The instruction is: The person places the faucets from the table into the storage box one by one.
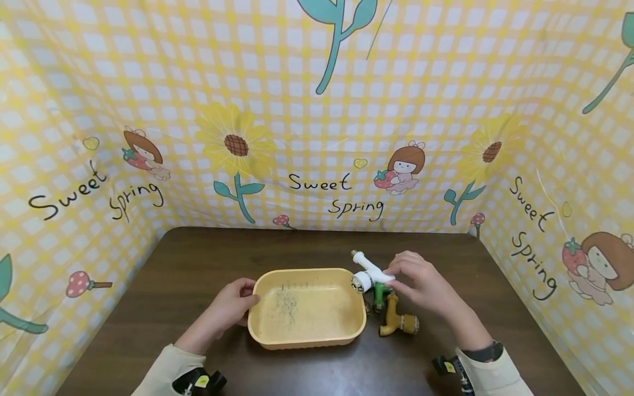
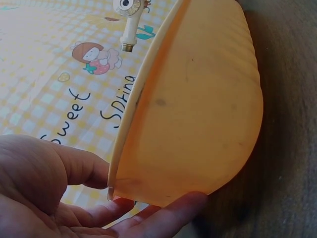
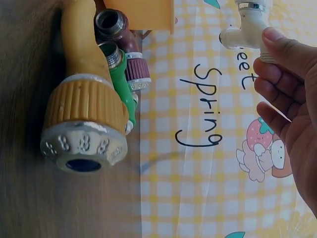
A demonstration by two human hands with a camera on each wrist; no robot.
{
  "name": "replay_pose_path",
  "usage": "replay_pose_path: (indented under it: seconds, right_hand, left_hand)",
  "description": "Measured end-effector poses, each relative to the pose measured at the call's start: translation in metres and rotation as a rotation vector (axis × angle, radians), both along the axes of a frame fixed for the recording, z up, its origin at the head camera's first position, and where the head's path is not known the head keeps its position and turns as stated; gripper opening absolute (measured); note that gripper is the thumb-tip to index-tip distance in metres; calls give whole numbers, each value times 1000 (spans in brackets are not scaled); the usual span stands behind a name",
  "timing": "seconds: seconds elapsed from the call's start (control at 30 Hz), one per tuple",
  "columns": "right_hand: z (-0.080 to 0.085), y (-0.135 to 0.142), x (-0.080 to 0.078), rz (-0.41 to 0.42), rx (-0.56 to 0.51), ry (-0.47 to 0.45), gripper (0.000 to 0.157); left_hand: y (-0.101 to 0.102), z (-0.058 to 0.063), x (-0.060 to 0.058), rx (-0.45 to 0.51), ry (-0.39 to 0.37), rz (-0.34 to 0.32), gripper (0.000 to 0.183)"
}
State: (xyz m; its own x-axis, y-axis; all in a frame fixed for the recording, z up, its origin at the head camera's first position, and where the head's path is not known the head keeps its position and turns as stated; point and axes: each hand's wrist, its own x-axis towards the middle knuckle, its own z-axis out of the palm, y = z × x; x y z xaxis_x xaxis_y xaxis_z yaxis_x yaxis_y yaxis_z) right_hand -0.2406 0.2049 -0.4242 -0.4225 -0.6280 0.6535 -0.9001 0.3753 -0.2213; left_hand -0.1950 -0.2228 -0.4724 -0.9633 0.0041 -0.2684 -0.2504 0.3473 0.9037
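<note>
My left hand (image 1: 229, 307) grips the left end of a pale yellow plastic basin (image 1: 307, 340), thumb at the rim and fingers under the outer wall (image 2: 203, 99). Dark specks mark the basin's floor. Between the thumb and fingers of my right hand (image 1: 427, 281) is a white faucet (image 1: 371, 273), raised by the basin's right rim. It is pinched at one end, as the right wrist view shows. Below that hand lie a mustard-yellow faucet (image 1: 392, 320), a green faucet (image 3: 120, 82) and a dark red faucet (image 3: 137, 70), close together beside the basin.
Everything stands on a dark brown wooden table (image 1: 208, 247). A yellow checked cloth (image 1: 317, 126) with flowers and lettering hangs behind it and along both sides. Each wrist carries a small black camera (image 1: 198, 380).
</note>
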Motion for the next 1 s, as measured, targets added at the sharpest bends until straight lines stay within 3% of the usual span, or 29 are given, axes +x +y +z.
replay_pose_path:
  seconds: [0.67,1.0]
  right_hand:
    - [-2,-16,1,10,3,-46,25]
    - [-1,-24,2,44,-9,-25,27]
  left_hand:
    - [1,-2,-2,12,-6,2,37]
    - [0,0,-1,4,-4,7,36]
